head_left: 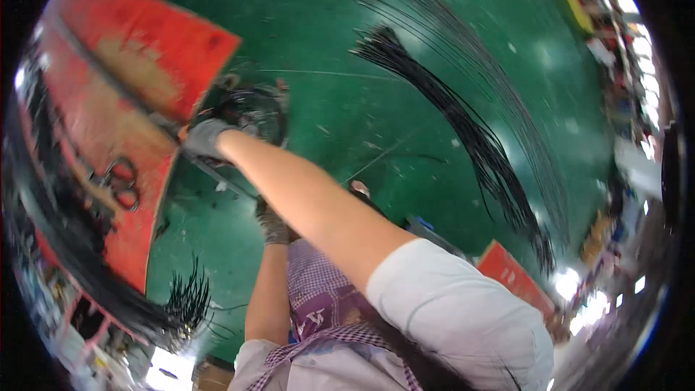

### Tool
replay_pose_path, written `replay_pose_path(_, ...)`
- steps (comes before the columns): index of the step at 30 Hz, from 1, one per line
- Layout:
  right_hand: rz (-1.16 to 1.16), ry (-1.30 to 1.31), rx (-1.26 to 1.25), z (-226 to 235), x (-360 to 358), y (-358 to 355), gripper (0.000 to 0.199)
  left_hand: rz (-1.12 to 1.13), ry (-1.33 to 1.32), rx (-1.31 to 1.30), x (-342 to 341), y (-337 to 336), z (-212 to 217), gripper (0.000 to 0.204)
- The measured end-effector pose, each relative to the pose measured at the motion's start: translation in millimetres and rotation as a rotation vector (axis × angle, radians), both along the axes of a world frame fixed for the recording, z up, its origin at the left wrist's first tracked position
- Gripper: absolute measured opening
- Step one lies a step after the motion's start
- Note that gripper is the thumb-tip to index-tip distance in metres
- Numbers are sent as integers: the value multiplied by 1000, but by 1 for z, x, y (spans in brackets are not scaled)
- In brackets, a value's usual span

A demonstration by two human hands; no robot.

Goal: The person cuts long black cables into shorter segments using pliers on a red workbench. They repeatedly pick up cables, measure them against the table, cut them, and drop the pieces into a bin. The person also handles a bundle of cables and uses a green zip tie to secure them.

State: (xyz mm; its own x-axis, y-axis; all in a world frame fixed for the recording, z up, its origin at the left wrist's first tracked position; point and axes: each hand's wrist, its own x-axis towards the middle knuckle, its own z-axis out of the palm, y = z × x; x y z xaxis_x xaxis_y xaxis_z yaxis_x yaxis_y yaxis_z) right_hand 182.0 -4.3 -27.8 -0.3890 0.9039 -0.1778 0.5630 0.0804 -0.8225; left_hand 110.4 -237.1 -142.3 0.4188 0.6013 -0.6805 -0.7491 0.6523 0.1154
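Observation:
A long dark strip or thin bundle [101, 65] runs across the red tabletop [156, 25] to its edge; its exact kind is blurred. My right hand [206, 137], in a grey glove with bare fingertips, reaches across and is closed around it at the edge. A straight dark length continues from there to my left hand [271, 223], also gloved and held low near my apron, with its fingers closed round that end and partly hidden. Black-handled scissors [123, 182] lie on the tabletop, left of my right hand.
A thick bundle of black cables [79, 246] lies along the table's left side, its ends [190, 300] fanning out. A round dark container [253, 112] stands beyond my right hand. More black cables [456, 116] and thinner grey ones [507, 94] lie on the green floor [318, 116].

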Motion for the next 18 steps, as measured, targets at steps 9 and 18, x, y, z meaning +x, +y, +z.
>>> replay_pose_path(9, -308, 519, -745, -7, -7, 0, 22, -361, 865, 328, 45, -32, -7, 8)
replay_pose_path(18, -385, 464, -813, -1, -8, -1, 12, -213, 725, -98, 32, -62, -33, 11)
